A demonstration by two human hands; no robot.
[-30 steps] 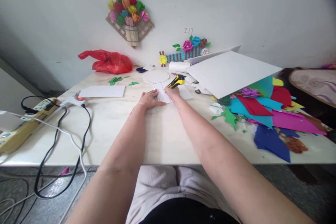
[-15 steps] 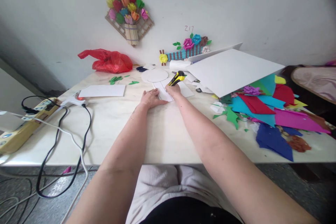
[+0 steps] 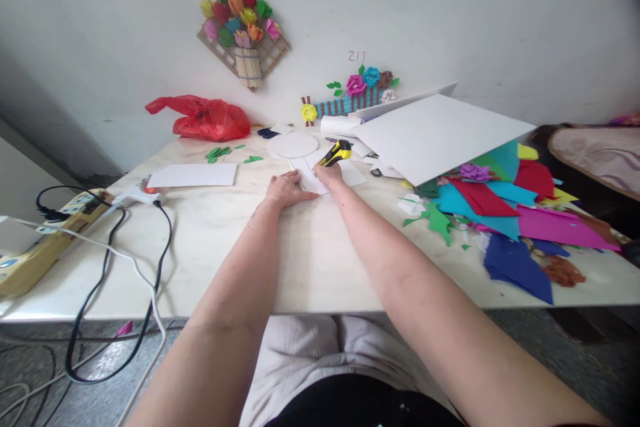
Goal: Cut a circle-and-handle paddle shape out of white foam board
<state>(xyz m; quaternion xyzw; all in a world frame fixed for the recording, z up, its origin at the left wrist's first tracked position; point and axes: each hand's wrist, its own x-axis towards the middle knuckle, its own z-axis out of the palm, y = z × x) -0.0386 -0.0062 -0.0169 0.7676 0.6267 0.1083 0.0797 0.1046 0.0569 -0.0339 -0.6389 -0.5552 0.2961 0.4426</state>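
My right hand (image 3: 327, 175) is closed around a yellow and black utility knife (image 3: 337, 153), its front end pointing down at a white board piece (image 3: 311, 177). The blade itself is too small to make out. On the left edge of that piece, my left hand (image 3: 287, 189) lies flat with the thumb stretched toward the right. Just beyond both hands is a white round disc (image 3: 293, 144). Part of a white sheet (image 3: 353, 175) shows to the right of my right hand.
Large white boards (image 3: 445, 130) lean at the back right over coloured paper scraps (image 3: 480, 203). A glue gun (image 3: 137, 195), its cable and a power strip (image 3: 55, 240) are at left. A white rectangle (image 3: 194, 175), green leaf cut-outs (image 3: 219, 154) and a red bag (image 3: 207, 118) lie behind.
The view has shifted slightly. My hands and the utility knife stay in nearly the same place on the white board piece.
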